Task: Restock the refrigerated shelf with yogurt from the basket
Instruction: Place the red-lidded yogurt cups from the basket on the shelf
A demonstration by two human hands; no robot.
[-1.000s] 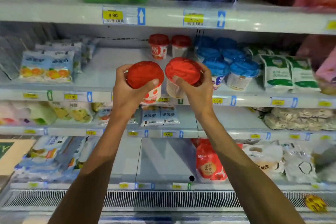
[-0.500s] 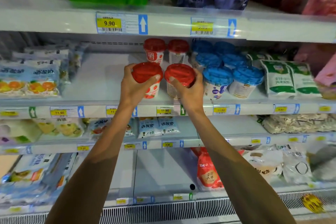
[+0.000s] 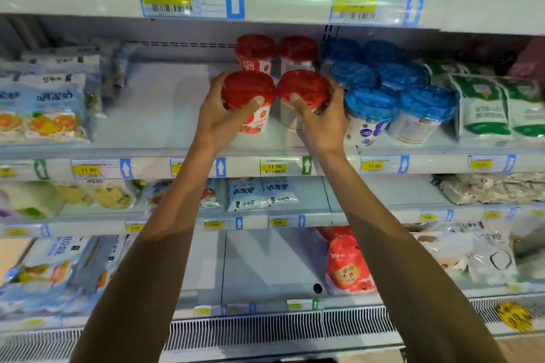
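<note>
Fingers (image 3: 256, 102) of the left hand (image 3: 218, 121) wrap one red cup (image 3: 246, 90), thumb across its lid rim; the right hand (image 3: 323, 127) grasps a second cup (image 3: 303, 87) the same way. Both are just left of the blue cups (image 3: 371, 103), lids touching, in front of a back pair (image 3: 255, 50) of red ones. This looks like the placing step; whether the bases rest on the shelf (image 3: 147, 115) I cannot tell. Next calls for setting both down level, then letting go without nudging the blue cups
</note>
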